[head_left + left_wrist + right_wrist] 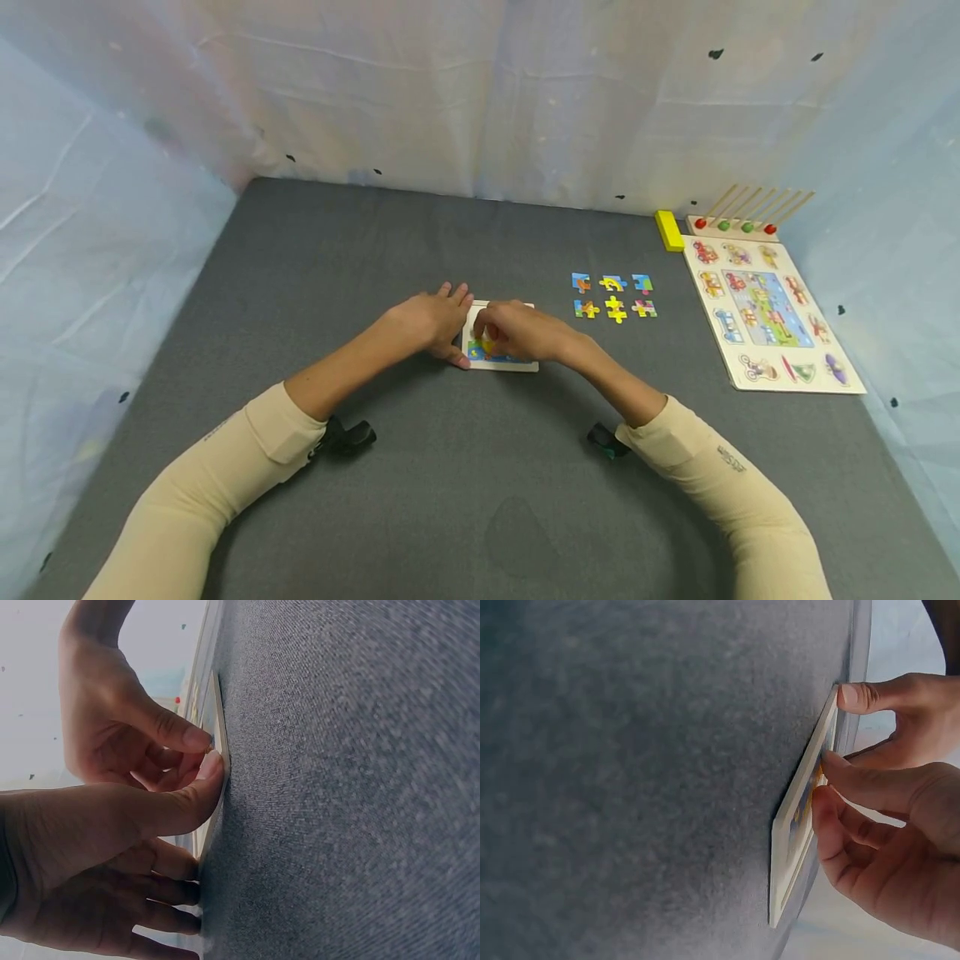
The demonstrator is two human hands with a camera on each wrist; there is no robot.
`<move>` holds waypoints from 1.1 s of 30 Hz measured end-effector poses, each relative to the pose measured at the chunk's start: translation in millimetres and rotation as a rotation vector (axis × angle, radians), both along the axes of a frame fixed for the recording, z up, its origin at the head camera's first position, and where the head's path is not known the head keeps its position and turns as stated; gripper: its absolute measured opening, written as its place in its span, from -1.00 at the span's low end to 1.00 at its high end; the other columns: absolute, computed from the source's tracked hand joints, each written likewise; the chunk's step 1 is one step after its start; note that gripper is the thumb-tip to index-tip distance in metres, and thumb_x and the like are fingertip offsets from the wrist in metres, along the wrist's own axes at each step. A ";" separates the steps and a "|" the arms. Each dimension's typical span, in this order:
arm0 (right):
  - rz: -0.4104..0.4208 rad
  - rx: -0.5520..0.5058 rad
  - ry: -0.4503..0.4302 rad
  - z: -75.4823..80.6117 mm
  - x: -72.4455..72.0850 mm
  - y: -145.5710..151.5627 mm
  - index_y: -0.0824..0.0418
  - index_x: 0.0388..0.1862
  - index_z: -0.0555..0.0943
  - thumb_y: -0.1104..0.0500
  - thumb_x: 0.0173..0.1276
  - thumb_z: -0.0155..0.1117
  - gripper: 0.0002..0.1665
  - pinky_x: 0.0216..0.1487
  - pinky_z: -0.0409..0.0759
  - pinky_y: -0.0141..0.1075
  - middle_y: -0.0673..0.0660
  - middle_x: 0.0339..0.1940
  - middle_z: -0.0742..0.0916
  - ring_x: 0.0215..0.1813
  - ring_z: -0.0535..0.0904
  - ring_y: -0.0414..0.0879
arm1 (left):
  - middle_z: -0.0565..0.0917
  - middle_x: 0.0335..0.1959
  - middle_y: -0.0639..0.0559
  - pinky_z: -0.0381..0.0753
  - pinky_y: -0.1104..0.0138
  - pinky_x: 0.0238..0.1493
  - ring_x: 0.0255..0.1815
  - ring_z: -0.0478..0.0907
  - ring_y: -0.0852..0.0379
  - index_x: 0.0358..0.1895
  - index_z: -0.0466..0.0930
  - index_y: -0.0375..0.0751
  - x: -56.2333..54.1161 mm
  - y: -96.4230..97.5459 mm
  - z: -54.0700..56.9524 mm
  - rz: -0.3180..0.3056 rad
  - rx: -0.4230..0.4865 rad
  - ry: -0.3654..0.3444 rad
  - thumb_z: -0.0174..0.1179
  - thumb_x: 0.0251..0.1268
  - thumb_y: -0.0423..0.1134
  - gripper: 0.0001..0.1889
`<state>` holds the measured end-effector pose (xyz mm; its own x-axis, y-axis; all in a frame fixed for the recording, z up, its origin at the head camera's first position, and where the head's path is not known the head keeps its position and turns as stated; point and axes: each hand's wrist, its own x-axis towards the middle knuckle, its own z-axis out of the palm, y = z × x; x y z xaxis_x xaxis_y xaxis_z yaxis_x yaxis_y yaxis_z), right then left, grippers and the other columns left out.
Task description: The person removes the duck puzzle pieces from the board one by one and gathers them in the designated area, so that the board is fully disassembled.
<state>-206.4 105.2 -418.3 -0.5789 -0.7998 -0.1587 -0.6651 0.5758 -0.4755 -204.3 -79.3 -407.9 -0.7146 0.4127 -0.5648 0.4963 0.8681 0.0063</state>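
Observation:
A small jigsaw tray [517,367] with a pale wooden rim lies flat on the dark cloth, and blue and green puzzle parts show inside it. My left hand [438,321] rests at the tray's left side, fingers spread and thumb [208,766] touching the rim. Over the tray, my right hand [521,327] pinches a yellow-orange puzzle piece [819,778] between thumb and fingertips, low against the inside of the tray. Most of that piece and the tray's upper right are hidden by the right hand.
Several loose puzzle pieces [615,309] lie in two rows right of the tray. Farther right are a large wooden picture board [738,375], a yellow block [669,231] and a peg rack [735,227] with red and green beads. Pale curtains border the table.

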 end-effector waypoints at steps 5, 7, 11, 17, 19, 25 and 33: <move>-0.011 0.032 -0.013 1.3 -1.0 -4.9 0.37 0.05 0.69 0.46 0.36 0.37 -0.72 -0.07 0.60 -0.20 0.25 -0.16 0.72 -0.20 0.57 -0.04 | -0.18 0.76 -0.26 0.14 -0.13 0.69 0.78 -0.17 -0.27 0.70 -0.19 -0.35 1.4 0.3 0.6 0.003 0.007 -0.005 0.26 0.34 0.36 0.20; -0.008 0.047 -0.013 1.5 -1.3 -6.9 0.37 0.04 0.69 0.46 0.35 0.39 -0.72 -0.06 0.61 -0.20 0.24 -0.15 0.72 -0.18 0.58 -0.03 | -0.19 0.76 -0.26 0.13 -0.12 0.69 0.78 -0.18 -0.27 0.70 -0.20 -0.36 2.3 0.3 1.5 0.007 0.007 -0.013 0.27 0.35 0.34 0.20; -0.012 0.067 0.003 1.1 -2.1 -9.8 0.36 0.01 0.67 0.46 0.34 0.39 -0.72 -0.08 0.59 -0.23 0.22 -0.18 0.70 -0.20 0.57 -0.04 | -0.18 0.76 -0.27 0.16 -0.13 0.68 0.78 -0.16 -0.28 0.70 -0.19 -0.36 1.3 -0.1 -0.2 0.007 0.013 -0.012 0.26 0.34 0.36 0.20; -0.043 0.035 -0.035 0.4 -2.3 -10.3 0.35 -0.06 0.61 0.46 0.27 0.48 -0.71 -0.17 0.55 -0.30 0.21 -0.24 0.67 -0.26 0.53 -0.08 | -0.22 0.76 -0.25 0.12 -0.10 0.70 0.78 -0.21 -0.25 0.70 -0.23 -0.35 1.6 0.1 2.9 0.000 -0.002 -0.021 0.24 0.36 0.35 0.20; -0.049 0.014 -0.049 0.6 -1.9 -9.9 0.33 -0.11 0.59 0.47 0.25 0.49 -0.70 -0.19 0.55 -0.30 0.20 -0.27 0.66 -0.29 0.52 -0.09 | -0.22 0.76 -0.25 0.13 -0.10 0.70 0.78 -0.20 -0.26 0.70 -0.23 -0.36 1.1 -0.2 2.1 -0.004 -0.006 -0.015 0.24 0.36 0.36 0.20; -0.043 -0.042 -0.050 2.5 -0.1 -7.0 0.29 -0.21 0.61 0.49 0.27 0.45 -0.78 -0.22 0.57 -0.29 0.18 -0.32 0.70 -0.33 0.56 -0.11 | -0.20 0.76 -0.26 0.15 -0.12 0.69 0.78 -0.18 -0.27 0.70 -0.21 -0.36 -0.2 -0.9 -0.3 -0.001 -0.005 -0.010 0.24 0.33 0.38 0.22; -0.012 -0.166 -0.099 2.0 -3.7 2.2 0.37 -0.20 0.66 0.39 0.43 0.35 -0.97 -0.24 0.60 -0.33 0.17 -0.35 0.74 -0.37 0.57 -0.16 | -0.18 0.76 -0.28 0.16 -0.12 0.68 0.78 -0.16 -0.28 0.70 -0.19 -0.37 0.4 0.2 -1.0 -0.005 -0.005 -0.004 0.24 0.33 0.39 0.22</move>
<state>-210.1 107.4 -416.3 -0.5769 -0.8127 -0.0816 -0.6040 0.4918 -0.6271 -203.9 -79.0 -408.9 -0.7106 0.4129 -0.5697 0.5003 0.8658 0.0034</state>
